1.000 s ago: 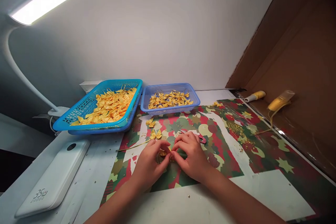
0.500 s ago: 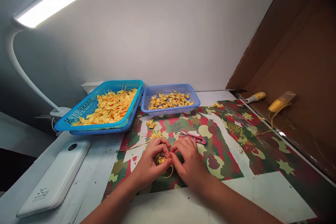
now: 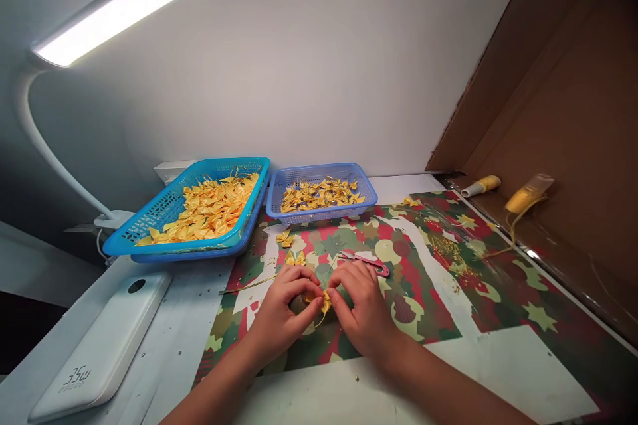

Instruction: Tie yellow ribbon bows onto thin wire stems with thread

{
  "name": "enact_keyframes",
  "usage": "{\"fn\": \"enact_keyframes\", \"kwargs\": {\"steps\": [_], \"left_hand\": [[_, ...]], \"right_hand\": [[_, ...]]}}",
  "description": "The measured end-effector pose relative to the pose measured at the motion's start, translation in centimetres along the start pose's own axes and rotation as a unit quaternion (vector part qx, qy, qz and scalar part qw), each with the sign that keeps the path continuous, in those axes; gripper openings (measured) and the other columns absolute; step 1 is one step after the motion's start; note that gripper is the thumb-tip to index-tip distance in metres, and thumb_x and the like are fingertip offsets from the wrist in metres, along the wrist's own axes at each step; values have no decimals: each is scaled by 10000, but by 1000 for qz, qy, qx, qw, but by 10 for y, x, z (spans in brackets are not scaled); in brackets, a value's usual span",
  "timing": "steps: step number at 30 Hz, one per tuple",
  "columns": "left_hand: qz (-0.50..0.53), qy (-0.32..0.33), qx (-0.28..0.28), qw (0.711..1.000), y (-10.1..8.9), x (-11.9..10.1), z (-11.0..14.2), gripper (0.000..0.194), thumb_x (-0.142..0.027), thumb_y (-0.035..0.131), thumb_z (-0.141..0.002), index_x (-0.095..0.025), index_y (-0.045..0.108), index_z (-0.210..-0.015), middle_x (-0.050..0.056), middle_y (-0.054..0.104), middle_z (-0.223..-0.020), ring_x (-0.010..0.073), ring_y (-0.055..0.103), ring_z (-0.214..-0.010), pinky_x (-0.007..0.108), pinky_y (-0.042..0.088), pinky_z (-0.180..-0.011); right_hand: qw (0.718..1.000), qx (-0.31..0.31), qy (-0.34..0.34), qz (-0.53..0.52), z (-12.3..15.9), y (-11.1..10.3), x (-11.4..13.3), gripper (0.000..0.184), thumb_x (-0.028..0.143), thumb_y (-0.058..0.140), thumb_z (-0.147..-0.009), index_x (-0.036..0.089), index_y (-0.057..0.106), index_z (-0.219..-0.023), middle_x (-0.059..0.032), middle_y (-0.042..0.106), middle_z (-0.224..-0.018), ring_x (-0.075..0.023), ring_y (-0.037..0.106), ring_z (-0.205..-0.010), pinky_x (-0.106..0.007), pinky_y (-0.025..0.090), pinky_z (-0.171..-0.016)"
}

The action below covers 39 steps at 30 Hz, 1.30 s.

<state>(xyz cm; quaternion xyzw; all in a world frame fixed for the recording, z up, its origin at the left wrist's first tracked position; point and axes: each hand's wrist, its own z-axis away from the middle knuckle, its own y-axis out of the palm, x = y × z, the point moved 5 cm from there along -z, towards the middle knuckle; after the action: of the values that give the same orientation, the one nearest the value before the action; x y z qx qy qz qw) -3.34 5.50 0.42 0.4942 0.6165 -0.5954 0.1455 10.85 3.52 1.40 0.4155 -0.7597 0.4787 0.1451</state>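
Note:
Between my hands is a small yellow ribbon bow (image 3: pixel 325 303), with a loop of thin gold cord (image 3: pixel 319 323) hanging below it. My left hand (image 3: pixel 289 305) pinches the bow from the left with thumb and fingertips. From the right, my right hand (image 3: pixel 363 309) is closed, thumb and forefinger at the bow's edge. Pink thread snips (image 3: pixel 373 265) lie just beyond my right fingers. Two more yellow bows, one farther (image 3: pixel 284 238) and one nearer (image 3: pixel 296 258), rest beyond my left hand. A length of gold cord (image 3: pixel 252 284) stretches left from there.
A blue basket (image 3: pixel 117 242) heaped with yellow bows stands back left, beside a purple-blue basket (image 3: pixel 371 198) of corded bows. A white power bank (image 3: pixel 102 345) lies left under a lamp (image 3: pixel 149 6). Yellow thread spools (image 3: pixel 526 198) and cord scraps (image 3: pixel 446 249) are at right, near a cardboard wall (image 3: pixel 558 80).
The bow has turned between my fingertips, and more of its yellow ribbon shows near my right thumb. Less of the cord loop is visible. The view has shifted slightly.

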Motion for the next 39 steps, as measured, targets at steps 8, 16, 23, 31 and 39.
{"fn": "enact_keyframes", "kwargs": {"steps": [8, 16, 23, 31, 39], "left_hand": [[-62, 17, 11, 998, 3, 3, 0, 123, -206, 570, -837, -203, 650, -744, 46, 619, -897, 206, 531, -892, 354, 452, -803], [-93, 13, 7, 996, 2, 3, -1, 132, -215, 597, -831, -218, 699, -748, 45, 631, -867, 206, 542, -864, 354, 460, -781], [-122, 12, 2, 992, 0, 4, -1, 150, -246, 608, -831, -230, 729, -742, 56, 635, -859, 217, 543, -847, 374, 463, -764], [-108, 11, -7, 994, 1, 5, 0, 108, -204, 603, -810, -218, 698, -762, 56, 619, -873, 217, 553, -856, 373, 477, -763], [89, -24, -43, 995, 0, 1, 0, 244, -167, 587, -786, -222, 537, -1018, 53, 582, -1030, 165, 572, -879, 269, 525, -686]], "right_hand": [[998, 50, -16, 20, 1, 6, 1, 138, 96, 472, -859, 203, 511, -780, -2, 619, -812, -185, 498, -826, -347, 307, -802], [997, 53, -35, 42, 0, 7, -1, 149, 77, 476, -860, 199, 527, -792, 1, 630, -823, -181, 487, -842, -356, 288, -829], [995, 52, -51, 69, 3, 9, 0, 163, 74, 457, -865, 197, 536, -792, -12, 639, -820, -188, 486, -835, -365, 281, -829], [995, 45, -60, 71, 0, 8, 1, 150, 80, 466, -866, 196, 536, -802, -8, 637, -824, -183, 504, -836, -343, 283, -806], [998, 14, -40, 54, -1, 6, 0, 141, 100, 468, -887, 206, 534, -821, -9, 627, -846, -181, 510, -845, -338, 300, -807]]}}
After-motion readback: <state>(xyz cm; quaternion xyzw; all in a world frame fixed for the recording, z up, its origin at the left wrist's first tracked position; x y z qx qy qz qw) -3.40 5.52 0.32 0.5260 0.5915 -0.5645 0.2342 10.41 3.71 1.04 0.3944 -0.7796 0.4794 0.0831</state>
